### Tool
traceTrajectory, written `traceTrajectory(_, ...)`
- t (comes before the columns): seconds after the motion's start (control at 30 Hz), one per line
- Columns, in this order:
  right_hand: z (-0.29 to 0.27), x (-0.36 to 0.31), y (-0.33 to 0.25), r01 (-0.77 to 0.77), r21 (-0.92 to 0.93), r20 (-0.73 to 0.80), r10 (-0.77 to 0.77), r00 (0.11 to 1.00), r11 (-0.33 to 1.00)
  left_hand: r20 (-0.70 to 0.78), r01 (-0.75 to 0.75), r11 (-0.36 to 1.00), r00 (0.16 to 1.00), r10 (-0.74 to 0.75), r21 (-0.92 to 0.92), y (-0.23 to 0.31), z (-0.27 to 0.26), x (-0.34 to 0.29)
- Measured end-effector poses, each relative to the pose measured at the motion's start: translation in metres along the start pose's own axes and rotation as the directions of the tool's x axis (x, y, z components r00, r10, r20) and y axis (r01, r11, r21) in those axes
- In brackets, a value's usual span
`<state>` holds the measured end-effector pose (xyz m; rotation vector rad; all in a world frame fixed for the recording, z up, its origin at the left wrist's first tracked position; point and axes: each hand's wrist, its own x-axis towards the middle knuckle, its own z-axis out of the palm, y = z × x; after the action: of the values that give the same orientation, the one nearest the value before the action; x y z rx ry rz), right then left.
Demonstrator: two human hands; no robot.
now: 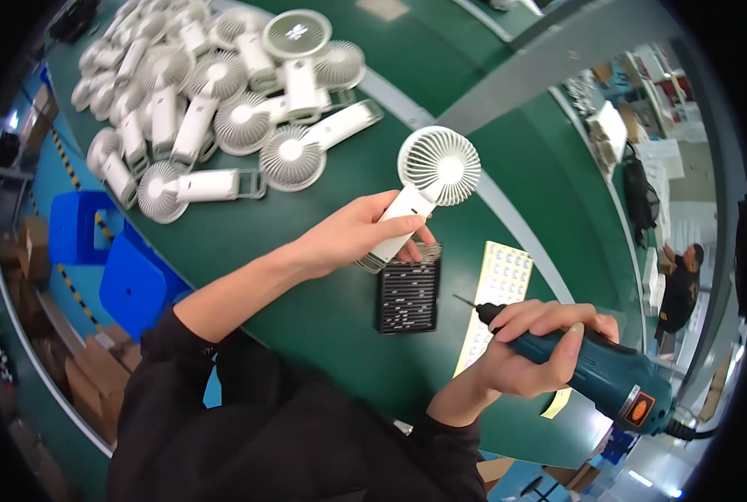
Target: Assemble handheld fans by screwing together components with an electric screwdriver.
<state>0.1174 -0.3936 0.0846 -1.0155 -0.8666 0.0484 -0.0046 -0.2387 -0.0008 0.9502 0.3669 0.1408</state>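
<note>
Head view: white fan (421, 194) over the surface (323, 322), left hand (352, 230) clamped round its handle (393, 234); right hand (534, 356), well apart, grips a power screwdriver (599, 368). Fan lies far-left of the right hand, bit (464, 300) clear of it. Long axis runs near-left to far-right, blade cage (451, 170) at far-right end. Black tray (408, 330) just nearside; fan pile (196, 127) far left.

To the left of my green-topped workbench (327, 335) I see two blue plastic bins (135, 272), brown cardboard boxes (90, 385) and yellow-and-black striped floor tape (78, 299). Right of the workbench I see a slumped black bag (640, 197) and a person (680, 294) in dark clothing; a grey metal beam (545, 71) slants across the workbench's far right part.
</note>
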Motion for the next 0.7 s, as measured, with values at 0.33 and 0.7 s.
traceTrajectory(0.33,0.031,-0.041,0.044,-0.103,-0.067,-0.032,0.101,0.994,0.992,-0.259,-0.18,0.974,0.956,0.141,-0.134,-0.053,-0.029,-0.051)
traceTrajectory(0.7,0.03,-0.05,0.061,-0.13,-0.198,-0.042,0.124,0.991,0.972,-0.299,-0.171,0.983,0.943,0.146,-0.061,-0.064,-0.019,-0.038)
